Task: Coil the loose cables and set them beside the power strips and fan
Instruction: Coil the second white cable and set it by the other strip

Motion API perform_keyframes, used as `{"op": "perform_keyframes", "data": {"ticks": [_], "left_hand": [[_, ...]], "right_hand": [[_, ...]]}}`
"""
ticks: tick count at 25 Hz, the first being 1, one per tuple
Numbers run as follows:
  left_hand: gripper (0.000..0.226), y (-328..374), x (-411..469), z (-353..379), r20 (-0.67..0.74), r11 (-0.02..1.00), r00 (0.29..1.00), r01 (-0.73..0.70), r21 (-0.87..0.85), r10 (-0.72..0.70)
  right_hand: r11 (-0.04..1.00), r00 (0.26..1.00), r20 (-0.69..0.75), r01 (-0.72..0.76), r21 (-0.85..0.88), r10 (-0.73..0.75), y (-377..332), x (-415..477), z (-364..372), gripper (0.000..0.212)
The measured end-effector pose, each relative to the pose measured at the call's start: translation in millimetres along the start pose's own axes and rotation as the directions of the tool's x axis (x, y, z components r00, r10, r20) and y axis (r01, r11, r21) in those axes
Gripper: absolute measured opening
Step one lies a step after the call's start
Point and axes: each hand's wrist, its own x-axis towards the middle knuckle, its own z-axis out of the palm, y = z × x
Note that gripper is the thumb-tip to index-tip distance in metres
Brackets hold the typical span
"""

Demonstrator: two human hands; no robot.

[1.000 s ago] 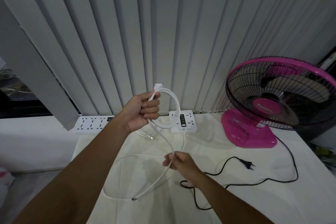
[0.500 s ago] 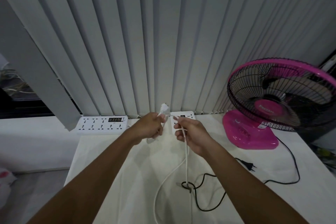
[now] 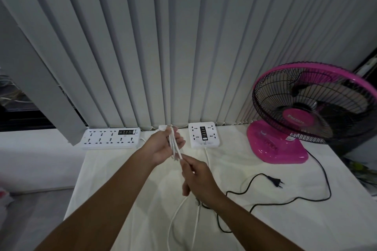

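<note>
My left hand [image 3: 163, 145] grips a bundle of white cable [image 3: 175, 149] folded into several strands, its white plug end sticking up above the fingers. My right hand [image 3: 196, 177] sits just below and pinches the same cable where it leaves the bundle. Two loose white strands hang from my right hand down toward the table's near edge. A long white power strip [image 3: 111, 138] lies at the back left, a square white power strip [image 3: 204, 134] at the back centre, and a pink fan [image 3: 285, 128] at the back right.
The fan's black cord [image 3: 318, 189] snakes over the white-covered table [image 3: 126, 179], its plug lying free near the centre right. Grey vertical blinds [image 3: 183, 47] hang right behind the strips. The table drops off on the left to a lower floor.
My hands met at the back of the table, then my right hand slid down the cable toward me while the left kept the folded bundle. The big loop seen earlier is folded flat.
</note>
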Motion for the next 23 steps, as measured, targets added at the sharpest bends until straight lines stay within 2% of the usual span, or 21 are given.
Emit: {"op": "perform_keyframes", "data": {"ticks": [3,6,11,14,17,19,21,23], "left_hand": [[0.032,15,1,-1,0.016,0.991,0.999,-0.03,-0.128,0.032],[0.034,34,-1,0,0.093,0.98,0.993,-0.057,-0.189,0.075],[0.033,50,-6,-7,0.241,0.985,0.969,-0.018,-0.17,0.059],[0.029,58,-9,-11,0.314,0.991,0.948,-0.005,-0.131,0.046],[0.023,66,-13,-17,0.399,1.0,0.917,0.013,-0.004,-0.01],[0.021,67,-14,-21,0.397,0.986,0.914,0.016,0.165,-0.081],[0.022,59,-13,-25,0.337,0.937,0.925,0.055,0.344,-0.177],[0.023,46,-11,-27,0.268,0.874,0.935,0.082,0.479,-0.234]], "right_hand": [[0.957,0.978,0.067,-0.205,0.204,0.196,4,-2,-3,0.034],[0.838,0.912,0.19,-0.41,0.361,0.364,10,-3,-16,0.045],[0.633,0.805,0.506,-0.571,0.523,0.31,24,-2,-44,0.045],[0.629,0.734,0.599,-0.638,0.445,0.32,43,-6,-57,0.04],[0.658,0.703,0.539,-0.681,0.322,0.464,58,-6,-70,0.04],[0.659,0.719,0.368,-0.691,0.296,0.589,60,2,-77,0.049],[0.642,0.736,0.21,-0.669,0.375,0.644,56,18,-83,0.049],[0.571,0.731,0.177,-0.64,0.514,0.659,42,41,-86,0.041]]}}
